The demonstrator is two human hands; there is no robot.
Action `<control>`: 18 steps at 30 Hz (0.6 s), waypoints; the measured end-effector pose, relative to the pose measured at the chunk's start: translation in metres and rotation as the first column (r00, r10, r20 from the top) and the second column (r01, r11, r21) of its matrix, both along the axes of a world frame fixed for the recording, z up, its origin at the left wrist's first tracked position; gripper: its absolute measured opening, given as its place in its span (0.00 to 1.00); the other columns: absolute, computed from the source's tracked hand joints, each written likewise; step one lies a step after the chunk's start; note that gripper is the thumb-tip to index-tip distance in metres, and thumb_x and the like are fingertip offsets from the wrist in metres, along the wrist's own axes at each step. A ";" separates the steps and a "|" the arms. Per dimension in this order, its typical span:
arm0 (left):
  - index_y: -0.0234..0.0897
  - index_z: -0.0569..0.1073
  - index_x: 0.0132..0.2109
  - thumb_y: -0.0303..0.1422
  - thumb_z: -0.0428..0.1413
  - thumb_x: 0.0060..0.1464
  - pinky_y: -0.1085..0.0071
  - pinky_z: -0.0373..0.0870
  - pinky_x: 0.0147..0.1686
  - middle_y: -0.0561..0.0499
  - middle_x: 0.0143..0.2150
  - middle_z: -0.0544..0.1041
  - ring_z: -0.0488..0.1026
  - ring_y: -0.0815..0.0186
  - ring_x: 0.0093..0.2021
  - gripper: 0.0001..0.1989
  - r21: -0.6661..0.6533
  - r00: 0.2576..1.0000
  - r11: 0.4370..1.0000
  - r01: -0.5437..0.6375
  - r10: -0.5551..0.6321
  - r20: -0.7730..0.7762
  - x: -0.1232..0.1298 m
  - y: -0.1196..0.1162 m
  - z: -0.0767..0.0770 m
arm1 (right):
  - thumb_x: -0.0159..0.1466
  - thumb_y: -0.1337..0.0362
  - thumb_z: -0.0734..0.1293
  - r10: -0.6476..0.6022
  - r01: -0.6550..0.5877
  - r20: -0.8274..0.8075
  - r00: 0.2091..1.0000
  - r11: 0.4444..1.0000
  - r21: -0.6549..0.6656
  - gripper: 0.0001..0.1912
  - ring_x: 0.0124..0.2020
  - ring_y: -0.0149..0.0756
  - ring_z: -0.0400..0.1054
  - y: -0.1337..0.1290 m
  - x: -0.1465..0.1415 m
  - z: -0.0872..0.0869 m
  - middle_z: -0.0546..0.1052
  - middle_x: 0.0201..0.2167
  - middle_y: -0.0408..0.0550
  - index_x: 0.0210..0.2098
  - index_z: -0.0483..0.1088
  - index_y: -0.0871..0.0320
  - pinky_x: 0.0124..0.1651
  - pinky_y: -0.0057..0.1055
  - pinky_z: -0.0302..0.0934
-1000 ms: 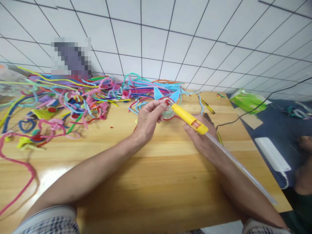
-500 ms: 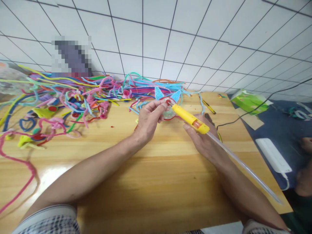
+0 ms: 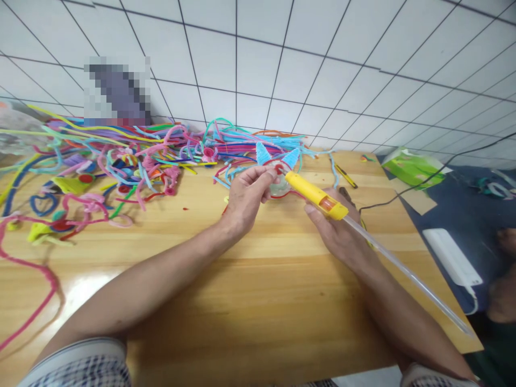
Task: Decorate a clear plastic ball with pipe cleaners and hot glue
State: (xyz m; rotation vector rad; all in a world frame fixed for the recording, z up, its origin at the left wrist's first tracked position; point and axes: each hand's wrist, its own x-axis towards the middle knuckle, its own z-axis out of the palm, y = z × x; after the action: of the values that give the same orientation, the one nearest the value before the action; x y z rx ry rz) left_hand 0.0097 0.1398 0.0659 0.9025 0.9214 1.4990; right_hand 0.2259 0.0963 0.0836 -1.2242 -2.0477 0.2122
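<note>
My right hand (image 3: 328, 215) is wrapped round a yellow hot glue gun (image 3: 312, 193), whose nozzle points up and left. A long clear glue stick (image 3: 411, 274) sticks out of its back end. Between the thumb and forefinger of my left hand (image 3: 252, 191) is a small red disc (image 3: 279, 169), close to the nozzle; whether the two touch I cannot tell. Just behind the fingers lies a round, red-rimmed piece with a pale middle (image 3: 278, 188). Two fuzzy blue pointed ears (image 3: 291, 157) rise from its top edge. My fingers and the gun hide part of it.
Tangled coloured pipe cleaners (image 3: 133, 161) cover the table's back left. A yellow utility knife (image 3: 346, 176) lies right of the piece. Beyond the table's right edge are a white power strip (image 3: 451, 257), a green packet (image 3: 411, 167) and a black cable (image 3: 397, 196). Another person's hand (image 3: 506, 239) shows at far right.
The glue gun has shifted very slightly to the right, its stick with it. My left hand keeps its pinch in the same place.
</note>
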 end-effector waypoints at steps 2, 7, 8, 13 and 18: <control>0.38 0.82 0.30 0.40 0.69 0.54 0.76 0.60 0.23 0.53 0.27 0.79 0.64 0.74 0.23 0.11 -0.003 1.000 1.000 -0.005 0.005 -0.001 0.000 0.000 0.000 | 0.77 0.60 0.70 -0.002 0.002 0.006 1.000 1.000 -0.007 0.02 0.40 0.44 0.78 0.000 0.000 0.000 0.81 0.38 0.44 0.45 0.72 0.48 0.43 0.40 0.72; 0.38 0.82 0.30 0.41 0.69 0.54 0.75 0.60 0.24 0.54 0.26 0.77 0.63 0.74 0.23 0.12 -0.010 1.000 1.000 -0.004 0.004 -0.004 0.000 0.000 0.001 | 0.77 0.59 0.69 -0.004 0.005 0.014 1.000 1.000 -0.025 0.02 0.40 0.44 0.78 0.000 0.000 0.002 0.82 0.39 0.45 0.45 0.72 0.48 0.44 0.40 0.72; 0.38 0.81 0.30 0.41 0.69 0.54 0.75 0.60 0.24 0.54 0.26 0.77 0.63 0.74 0.23 0.12 -0.011 1.000 1.000 -0.004 0.004 -0.005 0.000 0.000 0.001 | 0.77 0.59 0.69 -0.009 0.009 0.016 1.000 0.999 -0.031 0.02 0.40 0.45 0.78 0.000 0.000 0.002 0.82 0.39 0.45 0.45 0.72 0.48 0.44 0.40 0.72; 0.39 0.82 0.31 0.41 0.69 0.53 0.74 0.60 0.24 0.52 0.29 0.80 0.64 0.74 0.23 0.11 -0.020 1.000 1.000 -0.003 0.002 -0.020 0.000 0.000 -0.001 | 0.76 0.58 0.68 -0.019 0.021 0.033 0.999 0.998 -0.058 0.04 0.41 0.46 0.78 0.001 0.000 0.003 0.82 0.39 0.46 0.44 0.71 0.48 0.45 0.43 0.73; 0.40 0.81 0.31 0.41 0.68 0.54 0.73 0.60 0.25 0.54 0.26 0.77 0.63 0.73 0.23 0.11 -0.025 1.000 1.000 -0.002 0.001 -0.030 0.000 0.001 -0.002 | 0.76 0.58 0.68 -0.014 0.016 0.033 0.999 0.998 -0.054 0.04 0.40 0.46 0.77 0.002 0.000 0.001 0.81 0.38 0.46 0.44 0.70 0.48 0.44 0.42 0.73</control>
State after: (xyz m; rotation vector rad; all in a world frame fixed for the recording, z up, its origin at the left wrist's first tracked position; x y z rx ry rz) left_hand 0.0099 0.1404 0.0639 0.9080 0.9609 1.4758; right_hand 0.2261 0.0979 0.0847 -1.2838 -2.0717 0.2437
